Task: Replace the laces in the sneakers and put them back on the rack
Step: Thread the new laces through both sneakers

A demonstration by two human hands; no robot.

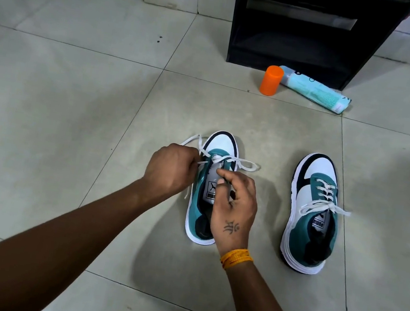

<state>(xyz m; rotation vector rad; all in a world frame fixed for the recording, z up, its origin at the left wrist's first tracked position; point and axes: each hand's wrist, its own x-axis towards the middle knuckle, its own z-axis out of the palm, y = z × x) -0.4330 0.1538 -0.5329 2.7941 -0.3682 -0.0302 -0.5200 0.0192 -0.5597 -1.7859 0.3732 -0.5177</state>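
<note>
- Left hand (172, 167) pinches one end of the white lace (224, 159) at the left side of the half-laced sneaker (210, 183) on the floor (76, 81)
- Right hand (235, 203) pinches the lace over the tongue; pull both ends even before the next eyelet
- Laced sneaker (314, 213) stands to the right; rack (312, 32) far behind

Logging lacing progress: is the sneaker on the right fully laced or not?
Laced. The right sneaker shows white lace crossing up its eyelets, loose ends spread at the top. Whether a knot is tied, cannot tell.
</note>
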